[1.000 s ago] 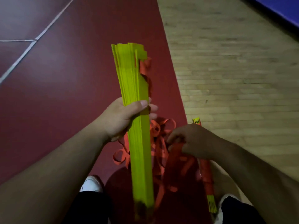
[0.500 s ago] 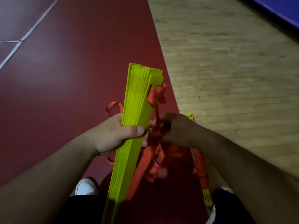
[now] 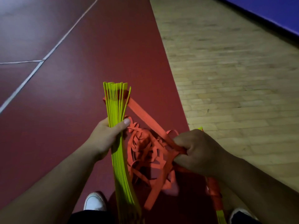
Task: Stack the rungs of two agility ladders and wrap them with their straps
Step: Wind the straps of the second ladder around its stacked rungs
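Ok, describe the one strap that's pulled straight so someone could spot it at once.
Find the stack of yellow rungs gripped in the left hand. From near its far end a flat orange strap runs diagonally to the right hand. Unlike the tangled orange loops between the hands, it lies straight and taut.

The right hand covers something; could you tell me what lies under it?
Under the right hand is a strap-wrapped bundle of rungs; its yellow tips show beyond the hand. The hand hides its middle.
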`<state>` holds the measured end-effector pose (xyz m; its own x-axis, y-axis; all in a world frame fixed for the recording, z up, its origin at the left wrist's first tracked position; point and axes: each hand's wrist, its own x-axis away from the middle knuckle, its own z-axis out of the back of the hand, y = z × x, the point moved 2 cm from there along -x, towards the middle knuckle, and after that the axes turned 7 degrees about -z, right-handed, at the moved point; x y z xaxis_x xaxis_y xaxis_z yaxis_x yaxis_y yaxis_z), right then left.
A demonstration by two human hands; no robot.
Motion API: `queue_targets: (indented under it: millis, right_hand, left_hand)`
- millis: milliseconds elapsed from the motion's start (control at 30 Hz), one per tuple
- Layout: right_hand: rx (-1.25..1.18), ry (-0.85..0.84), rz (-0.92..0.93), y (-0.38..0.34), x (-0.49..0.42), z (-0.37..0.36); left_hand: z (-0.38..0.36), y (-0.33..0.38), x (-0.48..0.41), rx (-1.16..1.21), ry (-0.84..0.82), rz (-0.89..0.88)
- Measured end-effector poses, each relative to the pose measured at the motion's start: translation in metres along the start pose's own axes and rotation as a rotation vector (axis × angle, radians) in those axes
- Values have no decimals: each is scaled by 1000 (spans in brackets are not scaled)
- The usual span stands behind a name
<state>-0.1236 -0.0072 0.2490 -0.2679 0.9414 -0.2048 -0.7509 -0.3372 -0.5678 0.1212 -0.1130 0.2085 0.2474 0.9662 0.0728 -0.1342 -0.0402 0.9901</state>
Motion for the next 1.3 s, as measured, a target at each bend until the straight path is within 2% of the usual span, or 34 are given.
queue_targets:
  millis: [100, 200, 267, 333, 433, 533, 600, 733, 900, 1033, 1200, 1300]
  right_hand:
    - [39, 21, -16, 9, 1, 6]
    - [125, -115, 25, 15, 3, -4]
    - [3, -214, -101, 19, 4, -9]
    - [-174, -279, -291, 22, 2, -13]
    - [-253, -228, -466, 35, 0, -17]
    - [-220, -109, -584, 50, -2, -16]
    - [-331, -106, -627, 55, -2, -23]
    - [-524, -288, -590, 44, 1, -47]
    - [-393, -400, -585, 47, -1, -35]
    - [-536, -406, -621, 53, 1, -8]
    - [-496, -300, -798, 52, 2, -14]
    - [-630, -325, -890, 40, -2, -20]
  left_hand:
    - [3, -1, -1, -15, -44, -6]
    - [-11, -3, 4, 16, -171, -6]
    - [-21, -4, 6, 93, -166, 31]
    - [-25, -1, 5, 218, -82, 50]
    - [-25, 5, 1, 431, -26, 47]
    - [-29, 13, 3, 537, -148, 20]
    - [-32, 18, 6, 605, -253, 41]
    - [-36, 24, 6, 665, -356, 46]
    - [-24, 21, 0, 647, -274, 69]
    - [-10, 12, -2, 546, -132, 77]
    - [-7, 3, -5, 409, 6, 78]
    - [-14, 3, -4, 325, 63, 67]
